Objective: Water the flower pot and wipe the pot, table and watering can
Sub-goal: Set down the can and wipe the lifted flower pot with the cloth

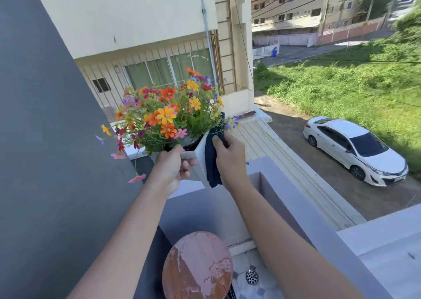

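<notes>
— Left hand?
— Clenched on the near wall of the white flower pot, fingers curled round the bottom edge, thumb side up by the rim. Holding the pot up in the air, tilted a little, above the grey balcony wall.

— Right hand?
— Gripping a dark blue cloth, pressing it flat on the pot's right face. Thumb up near the rim, cloth bunched under it and hanging down past the pot's lower corner.

— Pot itself?
— Square-sided, white, dark inside at the rim. Packed with flowers in orange, yellow, red, pink and purple, with green leaves spilling over the left side. Raised in front of the chest, between both hands, well above the table.

— Table?
— Round, reddish top, paint worn and flaking, low in the view between the two forearms. Nothing touching it. Floor drain just to its right, set in pale tiles.

— Watering can?
— Out of view.

— Beyond the balcony?
— Cream building with barred windows behind the flowers, corrugated roof just beneath, white car parked on the lane to the right, grass past it. Dark grey wall filling the left side.
</notes>
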`<state>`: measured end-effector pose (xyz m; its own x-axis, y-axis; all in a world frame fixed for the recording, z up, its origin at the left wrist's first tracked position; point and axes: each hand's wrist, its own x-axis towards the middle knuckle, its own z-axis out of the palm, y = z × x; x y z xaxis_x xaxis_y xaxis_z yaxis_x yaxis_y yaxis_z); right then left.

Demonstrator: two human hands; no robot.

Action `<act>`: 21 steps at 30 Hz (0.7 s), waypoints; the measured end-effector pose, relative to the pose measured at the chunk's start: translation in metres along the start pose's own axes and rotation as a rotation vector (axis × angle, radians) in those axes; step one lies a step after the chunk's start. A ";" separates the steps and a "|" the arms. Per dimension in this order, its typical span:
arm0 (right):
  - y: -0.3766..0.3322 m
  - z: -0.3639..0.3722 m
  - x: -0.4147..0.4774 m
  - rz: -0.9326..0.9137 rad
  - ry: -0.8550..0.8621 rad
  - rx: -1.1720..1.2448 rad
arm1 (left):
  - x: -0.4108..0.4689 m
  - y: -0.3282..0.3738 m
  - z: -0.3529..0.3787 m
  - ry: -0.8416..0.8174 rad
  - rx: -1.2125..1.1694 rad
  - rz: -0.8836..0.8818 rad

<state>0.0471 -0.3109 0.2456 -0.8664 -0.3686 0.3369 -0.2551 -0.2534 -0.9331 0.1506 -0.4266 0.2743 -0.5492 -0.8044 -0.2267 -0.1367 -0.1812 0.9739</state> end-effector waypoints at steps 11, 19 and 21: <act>0.059 -0.003 -0.052 0.113 -0.042 -0.042 | 0.018 -0.005 -0.012 0.010 -0.098 -0.004; 0.061 0.000 0.014 0.148 0.200 -0.082 | -0.006 -0.017 0.002 -0.087 0.023 0.012; 0.058 -0.001 0.023 0.136 0.213 -0.057 | -0.007 -0.020 0.003 -0.083 0.010 0.018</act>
<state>0.0122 -0.3331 0.1986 -0.9636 -0.1980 0.1796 -0.1488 -0.1609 -0.9757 0.1553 -0.4155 0.2563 -0.6179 -0.7579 -0.2093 -0.1337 -0.1611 0.9778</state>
